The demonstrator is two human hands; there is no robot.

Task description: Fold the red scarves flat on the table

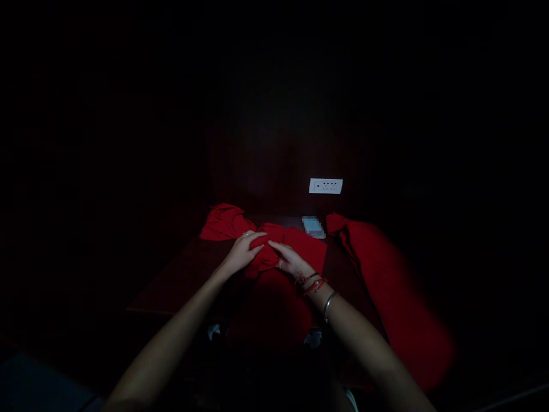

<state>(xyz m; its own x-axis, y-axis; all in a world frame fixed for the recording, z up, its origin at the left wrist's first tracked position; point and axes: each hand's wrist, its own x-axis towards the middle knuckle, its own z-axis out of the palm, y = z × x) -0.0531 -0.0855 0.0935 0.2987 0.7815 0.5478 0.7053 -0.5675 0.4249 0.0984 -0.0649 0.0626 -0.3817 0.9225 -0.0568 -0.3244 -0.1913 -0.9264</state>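
Note:
A red cloth [304,246] lies bunched on the dark table [171,280], part of it hanging over the near edge. My left hand [243,252] grips the bunched part from the left, fingers curled over the top. From the right, my right hand [288,257] grips the same bunch, its thumb on top and its other fingers partly hidden by the folds. The fingertips of both hands are close together over the cloth. Bracelets and a metal bangle [329,307] circle my right wrist and forearm.
Another crumpled red cloth [223,222] sits at the back left. A long red cloth [390,286] drapes down the right side. Behind the work is a pixelated light-blue flat item [313,226]. A white socket panel [326,186] is on the back wall. The surroundings are very dark.

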